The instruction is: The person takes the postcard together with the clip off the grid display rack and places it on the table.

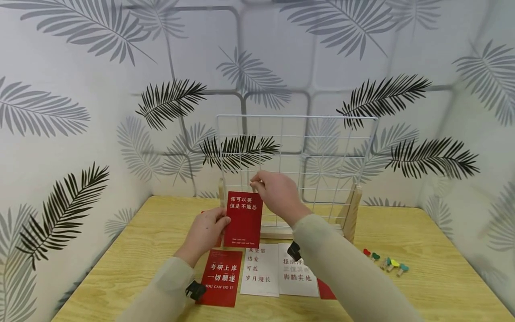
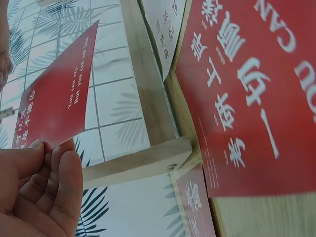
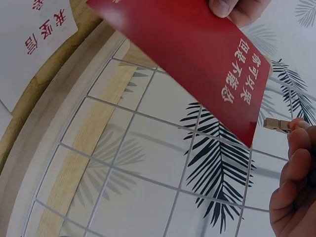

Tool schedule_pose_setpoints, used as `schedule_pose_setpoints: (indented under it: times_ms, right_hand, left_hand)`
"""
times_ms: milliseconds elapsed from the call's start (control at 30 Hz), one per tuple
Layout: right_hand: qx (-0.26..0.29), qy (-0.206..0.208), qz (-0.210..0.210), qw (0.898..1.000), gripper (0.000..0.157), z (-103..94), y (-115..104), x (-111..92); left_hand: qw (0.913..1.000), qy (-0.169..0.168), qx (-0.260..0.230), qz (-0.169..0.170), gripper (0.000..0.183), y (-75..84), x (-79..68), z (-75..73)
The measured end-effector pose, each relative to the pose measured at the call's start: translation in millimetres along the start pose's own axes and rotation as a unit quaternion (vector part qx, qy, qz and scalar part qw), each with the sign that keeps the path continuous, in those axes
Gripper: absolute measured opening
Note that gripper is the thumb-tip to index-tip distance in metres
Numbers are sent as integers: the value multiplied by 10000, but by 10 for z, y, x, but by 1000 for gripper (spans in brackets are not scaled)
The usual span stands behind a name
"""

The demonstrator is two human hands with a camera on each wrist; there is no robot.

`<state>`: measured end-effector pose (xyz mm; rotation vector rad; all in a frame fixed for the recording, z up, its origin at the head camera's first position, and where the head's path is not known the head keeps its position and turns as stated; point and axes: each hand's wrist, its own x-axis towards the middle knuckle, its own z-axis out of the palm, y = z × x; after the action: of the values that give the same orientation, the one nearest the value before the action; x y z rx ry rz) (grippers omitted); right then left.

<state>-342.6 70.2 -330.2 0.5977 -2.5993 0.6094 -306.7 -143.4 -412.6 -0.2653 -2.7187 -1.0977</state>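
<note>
My left hand [image 1: 206, 230] pinches the left edge of a red card [image 1: 243, 223] with white lettering, held upright before the white wire grid [image 1: 322, 172]. Just above the card's top edge, my right hand [image 1: 278, 192] pinches a small wooden clothespin [image 3: 276, 124] with an orange top between thumb and fingers. In the right wrist view the clothespin's tip points toward the card, with a gap between them. The left wrist view shows the thumb [image 2: 32, 155] on the card's face near its lettered end.
On the wooden table [image 1: 132, 268] lie another red card [image 1: 220, 279], two white cards [image 1: 260, 277] [image 1: 297, 281] and a red card partly under my right sleeve. Several heart-topped clothespins [image 1: 389, 263] lie at the right. Wooden feet [image 1: 351, 212] hold the grid upright.
</note>
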Motion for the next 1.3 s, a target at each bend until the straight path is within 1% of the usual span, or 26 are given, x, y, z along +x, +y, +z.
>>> schedule_pose_setpoints:
  times_ms: [167,267,433,633,767,867,967,1167,1300]
  right_hand:
    - [165,-164,78,9997,19,-37,61,-43]
    - [292,-185,42,9994,19,-65,99,-79]
    - [421,-196,-63,9989,20,-116,154,-166]
    - [377,-233,-160,9989,19,-171,230,-267]
    - [319,-197,-184,9991,19,-196,272,-317]
    - [398,-240,-74,9989,19,-208,312,-374]
    - [452,-269,46,9986,18,-222,374,-445]
    - [471,-387,311,9977,20,-275,566,-589]
    - [595,-338,440,9967,22,-335,694,-665]
  left_hand:
    - [9999,-111,-34,16,7,-33,-40,-91]
    - [9998,-173,-125,-48,7,-66,-72,-155]
    - [9997,-205,-39,-98,8,-131,-134,-269]
    - [9996,-270,17,-30,8,-211,-175,-388]
    - [9993,-328,-164,-106,9,-263,-214,-449]
    - [9989,-384,-217,-170,10,-296,-259,-483]
    - [9989,-423,-133,-145,10,-327,-298,-517]
    - [9983,-567,-25,-145,7,-415,-369,-614]
    - [9979,-609,-4,-202,7,-486,-396,-694]
